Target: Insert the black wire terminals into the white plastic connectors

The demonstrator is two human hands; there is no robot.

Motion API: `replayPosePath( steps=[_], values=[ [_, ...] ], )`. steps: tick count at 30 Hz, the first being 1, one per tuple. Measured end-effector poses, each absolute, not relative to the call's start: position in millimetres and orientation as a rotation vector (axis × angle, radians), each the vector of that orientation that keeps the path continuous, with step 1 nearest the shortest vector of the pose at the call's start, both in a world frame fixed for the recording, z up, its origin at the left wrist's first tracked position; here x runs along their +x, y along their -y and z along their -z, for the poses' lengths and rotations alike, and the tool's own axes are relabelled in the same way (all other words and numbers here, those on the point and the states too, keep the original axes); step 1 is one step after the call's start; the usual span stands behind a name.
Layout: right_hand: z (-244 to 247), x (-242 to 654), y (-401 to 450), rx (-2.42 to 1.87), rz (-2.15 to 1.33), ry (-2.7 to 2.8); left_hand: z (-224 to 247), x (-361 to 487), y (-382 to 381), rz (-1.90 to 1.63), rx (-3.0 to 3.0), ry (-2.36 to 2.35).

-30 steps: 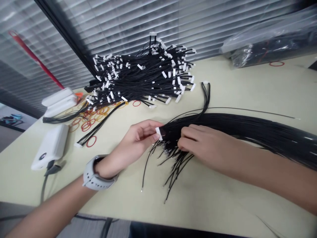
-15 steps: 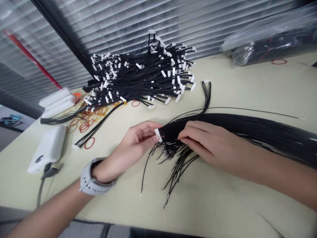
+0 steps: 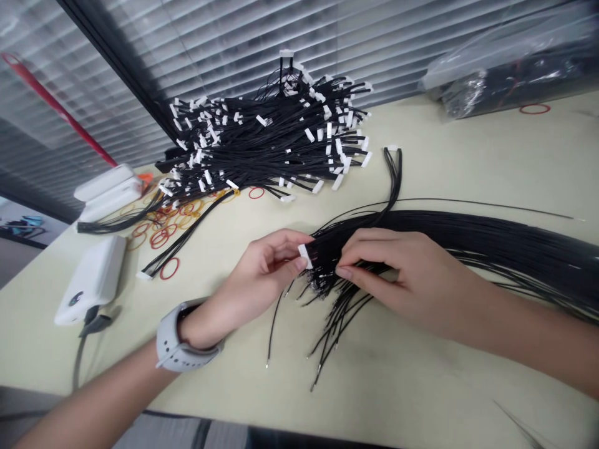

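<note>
Connector point(image 3: 304, 255) pinched by left hand point(image 3: 266, 262) | right hand point(image 3: 402, 277) still pinching black wires point(image 3: 468, 229)

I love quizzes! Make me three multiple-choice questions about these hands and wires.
1. Which wrist wears the grey strapped watch?
A. Left wrist
B. Right wrist
C. Neither

2. What colour is the small rectangular plastic connector in the left hand?
A. Red
B. White
C. Green

3. What is the right hand doing?
A. Lying flat, touching nothing
B. Pinching the long thin black wires
C. Waving in the air

Answers:
1. A, the strap wraps that wrist.
2. B, it shows pale against the wires.
3. B, thumb and fingers press on them.
</note>
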State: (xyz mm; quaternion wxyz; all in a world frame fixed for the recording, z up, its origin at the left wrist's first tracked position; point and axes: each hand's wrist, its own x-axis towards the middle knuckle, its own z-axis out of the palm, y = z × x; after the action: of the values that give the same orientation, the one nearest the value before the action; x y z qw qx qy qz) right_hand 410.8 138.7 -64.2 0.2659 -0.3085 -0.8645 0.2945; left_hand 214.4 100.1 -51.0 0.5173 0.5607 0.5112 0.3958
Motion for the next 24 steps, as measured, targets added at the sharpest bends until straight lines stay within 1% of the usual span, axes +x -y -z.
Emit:
replayPosePath(
  steps=[9,15,24],
  values=[
    [64.0,410.1,-138.3,-0.993,-0.878,2.277,50.9,215.9,-98.4,-0.904,1.327,-1.251],
    [61.9,409.3,-138.9,-0.968,-0.888,2.347,50.0,219.4,-97.2,-0.913,1.347,-1.237],
    [65.0,408.6,-140.0,-0.914,-0.807,2.360,48.4,222.0,-95.0,-0.903,1.409,-1.301]
  ],
)
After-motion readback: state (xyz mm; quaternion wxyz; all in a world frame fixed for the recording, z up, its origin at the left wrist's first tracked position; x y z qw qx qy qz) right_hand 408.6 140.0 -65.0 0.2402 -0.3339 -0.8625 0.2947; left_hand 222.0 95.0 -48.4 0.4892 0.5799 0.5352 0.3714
